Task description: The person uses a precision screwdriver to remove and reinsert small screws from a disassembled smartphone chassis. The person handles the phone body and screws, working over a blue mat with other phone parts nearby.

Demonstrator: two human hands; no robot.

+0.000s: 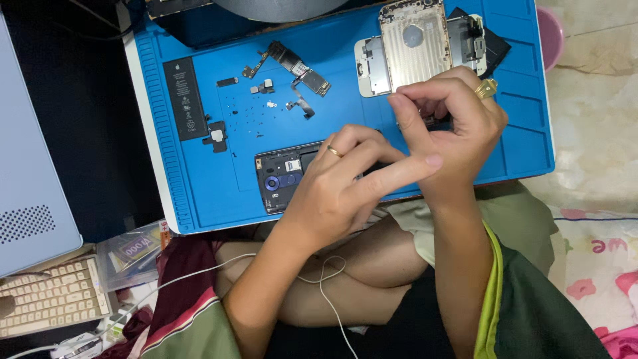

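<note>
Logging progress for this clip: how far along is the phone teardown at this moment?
Done: the silver phone housing lies opened, with its battery, logic board and small screws laid out on the blue repair mat. In hand: the left hand covers the dark phone while the right hand pinches something too small to identify. Left: the dark phone looks mostly assembled inside.
</note>
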